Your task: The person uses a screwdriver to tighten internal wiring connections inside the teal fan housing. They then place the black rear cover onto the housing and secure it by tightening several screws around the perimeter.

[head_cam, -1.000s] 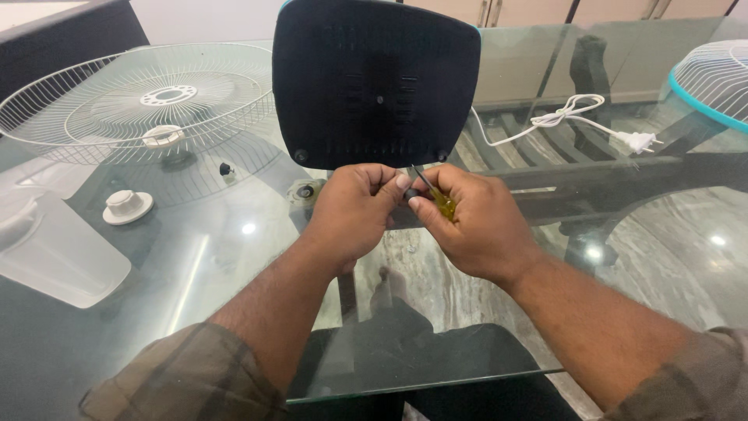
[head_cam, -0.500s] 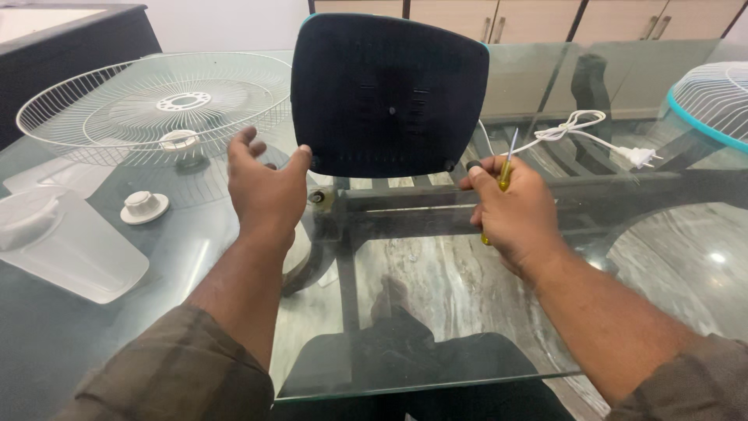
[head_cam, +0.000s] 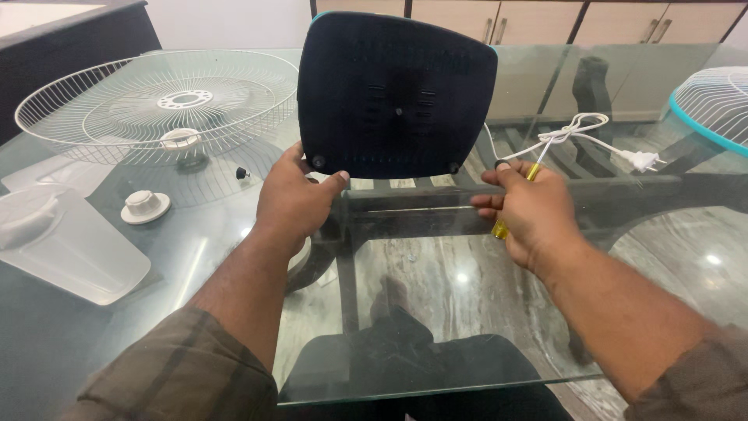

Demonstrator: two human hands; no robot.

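Note:
A dark, rounded-square fan base [head_cam: 396, 95] stands on edge on the glass table [head_cam: 436, 312], its underside facing me. My left hand [head_cam: 294, 204] grips its lower left corner, thumb near a rubber foot. My right hand [head_cam: 530, 214] sits just right of the base's lower right corner, closed around a screwdriver with a yellow handle [head_cam: 500, 228]; the metal shaft sticks up past my fingers. My right thumb and forefinger also seem to pinch something small and dark.
A white wire fan guard [head_cam: 160, 105] lies at the back left, with a white cap [head_cam: 145, 206] and a clear fan blade [head_cam: 66, 245] nearer. A white cord with plug [head_cam: 600, 140] trails right of the base. Another guard with a teal rim [head_cam: 713, 97] is at far right.
My hands parted from the middle, where both worked the screwdriver. The left hand went to the base's lower left corner and closed on it; the right moved right with the screwdriver.

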